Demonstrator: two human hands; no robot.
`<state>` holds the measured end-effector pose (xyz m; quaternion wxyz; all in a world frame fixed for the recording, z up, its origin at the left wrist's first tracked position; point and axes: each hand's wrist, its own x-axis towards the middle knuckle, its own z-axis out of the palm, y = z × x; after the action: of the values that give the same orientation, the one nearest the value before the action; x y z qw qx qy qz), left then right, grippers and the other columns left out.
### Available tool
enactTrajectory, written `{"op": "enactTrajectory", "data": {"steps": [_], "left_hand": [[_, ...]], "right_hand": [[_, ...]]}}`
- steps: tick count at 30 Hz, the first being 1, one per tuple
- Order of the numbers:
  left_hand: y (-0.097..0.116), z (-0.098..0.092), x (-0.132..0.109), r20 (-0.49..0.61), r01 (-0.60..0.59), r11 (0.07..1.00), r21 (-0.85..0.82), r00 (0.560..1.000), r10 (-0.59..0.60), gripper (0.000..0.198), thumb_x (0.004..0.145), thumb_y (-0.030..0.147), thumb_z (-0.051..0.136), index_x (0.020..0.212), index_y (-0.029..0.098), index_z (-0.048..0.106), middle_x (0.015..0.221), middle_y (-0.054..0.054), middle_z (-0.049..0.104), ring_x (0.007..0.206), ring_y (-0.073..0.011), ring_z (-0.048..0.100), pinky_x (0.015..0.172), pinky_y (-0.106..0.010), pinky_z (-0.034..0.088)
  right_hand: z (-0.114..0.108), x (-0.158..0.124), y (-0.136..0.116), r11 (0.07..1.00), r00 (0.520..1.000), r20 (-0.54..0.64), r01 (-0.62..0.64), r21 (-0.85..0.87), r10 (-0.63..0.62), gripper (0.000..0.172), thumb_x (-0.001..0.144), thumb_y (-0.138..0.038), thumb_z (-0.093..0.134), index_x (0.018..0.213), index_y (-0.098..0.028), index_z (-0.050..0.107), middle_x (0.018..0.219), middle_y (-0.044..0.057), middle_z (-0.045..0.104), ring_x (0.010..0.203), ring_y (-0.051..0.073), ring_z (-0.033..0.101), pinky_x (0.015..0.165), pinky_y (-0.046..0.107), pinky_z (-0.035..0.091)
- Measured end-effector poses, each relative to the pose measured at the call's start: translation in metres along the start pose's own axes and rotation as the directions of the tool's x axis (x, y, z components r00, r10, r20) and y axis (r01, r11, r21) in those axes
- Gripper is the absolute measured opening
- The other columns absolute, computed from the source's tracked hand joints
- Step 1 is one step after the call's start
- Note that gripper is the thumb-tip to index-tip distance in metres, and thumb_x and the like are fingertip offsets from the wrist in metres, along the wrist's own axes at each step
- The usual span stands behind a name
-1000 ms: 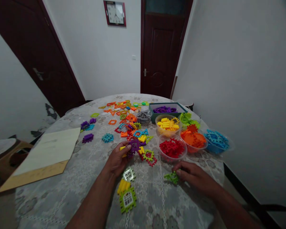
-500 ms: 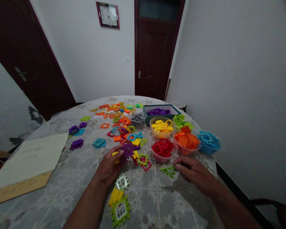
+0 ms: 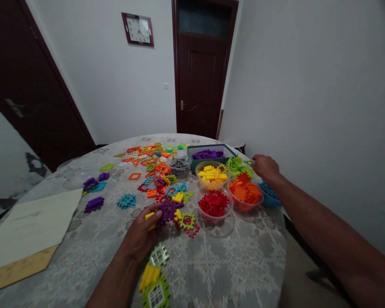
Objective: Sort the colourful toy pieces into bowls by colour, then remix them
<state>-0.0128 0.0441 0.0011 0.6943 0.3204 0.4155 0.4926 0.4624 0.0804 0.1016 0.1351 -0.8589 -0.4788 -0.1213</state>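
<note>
Purple piece (image 3: 168,211) is held by the left hand (image 3: 143,231), fingers closed on it and a yellow piece (image 3: 150,216), above the table (image 3: 244,265). Right hand (image 3: 265,167) is positioned at the right edge of the green pieces (image 3: 239,166); fingers drawn narrow, any held piece can't be told.

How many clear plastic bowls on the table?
5 visible, by contents: grey bowl back left; yellow bowl beside it; red bowl in front; orange bowl right of that; blue bowl partly behind right forearm. Another may hide under the green pieces.
</note>
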Motion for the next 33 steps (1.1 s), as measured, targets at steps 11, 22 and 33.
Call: {"op": "enactTrajectory", "data": {"steps": [11, 22, 33], "left_hand": [[-0.003, 0.004, -0.005, 0.021, -0.01, 1.0, 0.019, 1.0, 0.01, 0.05, 0.067, 0.025, 0.095, 0.11, 0.017, 0.072, 0.096, -0.007, 0.076, 0.073, -0.0162, 0.07, 0.057, -0.025, 0.058], [-0.003, 0.012, -0.016, 0.149, -0.046, 0.999, -0.009, 0.988, 0.047, 0.047, 0.065, 0.03, 0.098, 0.103, 0.015, 0.072, 0.086, -0.005, 0.072, 0.067, -0.0142, 0.064, 0.052, -0.021, 0.046], [0.002, 0.008, -0.009, 0.001, -0.057, 0.989, -0.137, 0.998, 0.058, 0.042, 0.068, 0.023, 0.094, 0.102, 0.016, 0.07, 0.081, -0.003, 0.068, 0.068, -0.0133, 0.064, 0.053, -0.021, 0.052]], "right_hand": [[-0.024, -0.072, -0.025, 0.935, 0.95, -0.127, 0.306, 0.18, -0.286, 0.04, 0.102, -0.029, 0.046, 0.127, -0.016, 0.075, 0.129, 0.016, 0.076, 0.115, 0.029, 0.072, 0.104, 0.039, 0.051], [-0.024, -0.22, -0.162, 0.486, 0.667, 0.06, 0.475, 0.734, -0.743, 0.036, 0.102, -0.034, 0.058, 0.134, -0.021, 0.066, 0.122, 0.014, 0.076, 0.093, 0.024, 0.072, 0.092, 0.041, 0.054], [-0.028, -0.127, -0.168, 0.526, 0.737, 0.165, 0.288, 0.8, -0.655, 0.019, 0.097, -0.032, 0.061, 0.106, -0.02, 0.073, 0.089, 0.004, 0.076, 0.07, 0.015, 0.068, 0.063, 0.026, 0.049]]}}
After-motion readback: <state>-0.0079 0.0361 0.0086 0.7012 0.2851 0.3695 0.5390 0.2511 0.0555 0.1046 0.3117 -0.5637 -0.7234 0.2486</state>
